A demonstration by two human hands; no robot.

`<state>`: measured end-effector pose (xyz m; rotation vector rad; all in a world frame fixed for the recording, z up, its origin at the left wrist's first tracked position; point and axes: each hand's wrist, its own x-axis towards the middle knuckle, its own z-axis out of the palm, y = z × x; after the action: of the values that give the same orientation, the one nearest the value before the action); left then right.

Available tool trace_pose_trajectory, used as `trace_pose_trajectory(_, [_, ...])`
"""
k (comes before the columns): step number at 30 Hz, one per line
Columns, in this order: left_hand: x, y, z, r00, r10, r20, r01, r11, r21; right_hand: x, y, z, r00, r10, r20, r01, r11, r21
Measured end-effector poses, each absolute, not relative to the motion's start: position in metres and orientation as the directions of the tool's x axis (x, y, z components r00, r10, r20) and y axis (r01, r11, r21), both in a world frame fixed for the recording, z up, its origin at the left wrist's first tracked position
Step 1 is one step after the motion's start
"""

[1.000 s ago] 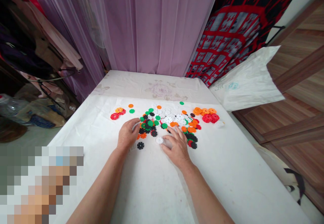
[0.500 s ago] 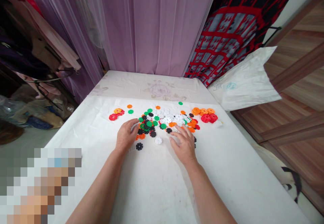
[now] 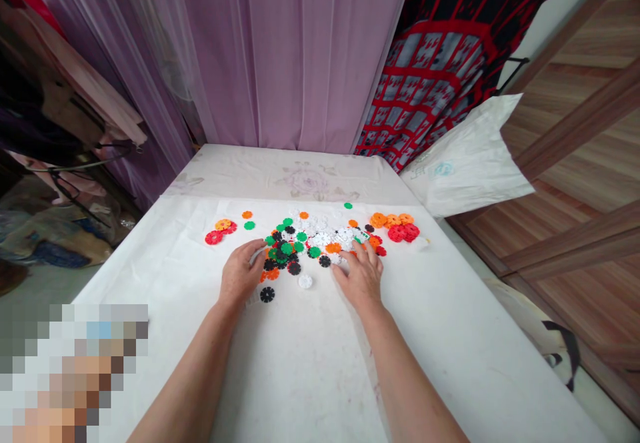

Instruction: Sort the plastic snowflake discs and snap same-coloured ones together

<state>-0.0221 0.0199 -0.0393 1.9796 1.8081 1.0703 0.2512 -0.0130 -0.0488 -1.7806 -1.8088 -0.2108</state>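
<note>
Plastic snowflake discs [image 3: 310, 243] lay heaped mid-way across the white-sheeted worktop [image 3: 300, 376], with reds and oranges in small clumps at both ends, as if grouped by colour. Far left, a red disc [image 3: 214, 237] sat touching an orange disc [image 3: 223, 225]. Left hand [image 3: 241, 273] rested at the heap's near edge, forearm [image 3: 183, 376] angled in from below, fingers [image 3: 249, 251] curled together around a pale sliver [image 3: 258, 255]; pinched or not, couldn't tell. Black disc [image 3: 267, 294] lay just beside that hand, white disc [image 3: 305, 281] alone between both hands. Right hand [image 3: 360, 276] sat palm-down, wrist low, fingers [image 3: 369, 253] spread, tips on the heap's right side, short of the red clump [image 3: 403, 232].
</note>
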Motion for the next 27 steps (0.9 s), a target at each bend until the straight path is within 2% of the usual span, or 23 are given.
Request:
trace_pose_trajectory(4, [-0.023,0.021,-0.040,-0.036,0.939,0.343,0.756,-0.199,0.623,0.251,-0.013,-0.047,0.044,0.875,0.482,0.959,0.099,-0.267])
trace_pose_trajectory(7, [-0.023,0.021,-0.040,-0.039,0.938,0.344,0.755,-0.198,0.625,0.250,-0.015,-0.043,0.048,0.851,0.524,0.961,0.103,-0.256])
trace_pose_trajectory(10, [-0.022,0.021,-0.038,-0.040,0.942,0.335,0.758,-0.190,0.624,0.246,-0.020,-0.038,-0.019,0.823,0.568,0.954,0.185,-0.236])
trace_pose_trajectory(13, [-0.022,0.021,-0.037,-0.039,0.949,0.312,0.765,-0.172,0.620,0.241,-0.026,-0.036,-0.141,0.835,0.532,0.928,0.299,-0.223])
trace_pose_trajectory(16, [-0.022,0.021,-0.036,-0.036,0.951,0.308,0.766,-0.172,0.619,0.239,-0.031,-0.036,-0.192,0.843,0.503,0.902,0.353,-0.248])
trace_pose_trajectory(22, [-0.021,0.020,-0.036,-0.036,0.947,0.319,0.755,-0.184,0.630,0.239,-0.029,-0.036,-0.106,0.811,0.575,0.895,0.330,-0.300])
trace_pose_trajectory(27, [-0.021,0.019,-0.036,-0.040,0.948,0.316,0.749,-0.181,0.637,0.236,-0.028,-0.035,-0.157,0.839,0.521,0.901,0.338,-0.273])
